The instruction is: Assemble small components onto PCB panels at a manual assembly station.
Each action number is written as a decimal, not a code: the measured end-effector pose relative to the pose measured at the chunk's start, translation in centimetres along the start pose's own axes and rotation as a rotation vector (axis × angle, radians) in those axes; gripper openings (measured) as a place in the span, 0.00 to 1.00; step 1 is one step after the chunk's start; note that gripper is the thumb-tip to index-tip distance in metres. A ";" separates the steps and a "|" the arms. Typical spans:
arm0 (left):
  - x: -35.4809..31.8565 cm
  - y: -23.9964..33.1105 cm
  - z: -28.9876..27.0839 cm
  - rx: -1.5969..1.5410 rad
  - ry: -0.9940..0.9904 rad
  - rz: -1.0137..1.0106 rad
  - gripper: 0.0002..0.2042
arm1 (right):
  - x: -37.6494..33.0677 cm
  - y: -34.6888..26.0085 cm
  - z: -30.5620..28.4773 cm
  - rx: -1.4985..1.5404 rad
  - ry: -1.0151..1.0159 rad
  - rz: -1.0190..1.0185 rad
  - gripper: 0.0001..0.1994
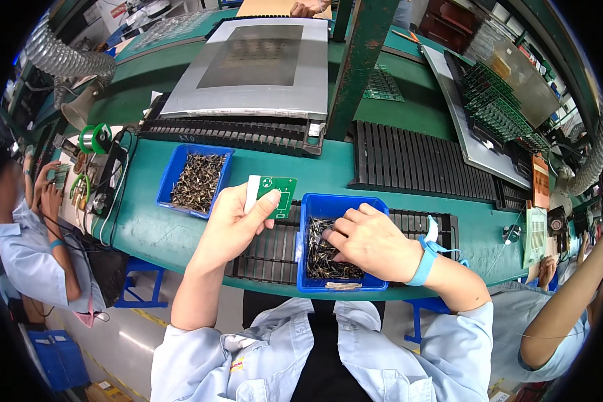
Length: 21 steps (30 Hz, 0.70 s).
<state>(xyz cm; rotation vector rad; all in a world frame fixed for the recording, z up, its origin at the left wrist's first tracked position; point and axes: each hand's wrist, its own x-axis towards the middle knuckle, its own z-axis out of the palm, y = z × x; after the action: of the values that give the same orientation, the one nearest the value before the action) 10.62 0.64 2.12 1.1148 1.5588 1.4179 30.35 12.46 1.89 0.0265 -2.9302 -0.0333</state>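
Note:
In my left hand [226, 224] is a small green circuit board [285, 194] with a white strip along its left edge, pinched between thumb and fingers and raised over the bench. My right hand [376, 246], with a light blue strap [423, 265] round the wrist, reaches into a blue bin [304, 231]. Its fingers are curled down among small dark components [323, 260] with thin metal leads. The fingertips are partly hidden, so I cannot see what lies between them. A second blue bin [165, 191], left of the board, holds similar components [197, 179].
Black slotted racks [409, 159] lie on the green bench [147, 155], some beneath the right bin. Behind stands a grey framed panel [187, 87] beside a green post [355, 74]. Green boards [492, 100] stand upright at right. Co-workers [30, 248] sit either side; a solder spool [95, 139] is at left.

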 end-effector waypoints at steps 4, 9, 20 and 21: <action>0.0 -0.5 0.0 0.024 -0.016 -0.004 0.09 | 0.6 -0.2 -0.2 0.048 -0.238 -0.039 0.03; -0.3 -0.4 0.1 -0.002 -0.031 0.009 0.09 | 0.3 -0.5 0.2 0.046 -0.260 -0.007 0.04; -0.9 -0.7 1.5 -0.097 -0.097 -0.003 0.10 | 0.4 5.5 -5.2 0.260 0.060 0.198 0.06; -1.1 -0.5 1.8 -0.060 -0.129 -0.003 0.09 | 0.9 8.2 -5.1 0.284 0.095 0.383 0.06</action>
<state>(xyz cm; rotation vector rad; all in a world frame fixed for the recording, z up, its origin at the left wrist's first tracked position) 12.61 0.23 1.35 1.1438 1.4182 1.3549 30.44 20.53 7.29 -0.4719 -2.7678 0.4286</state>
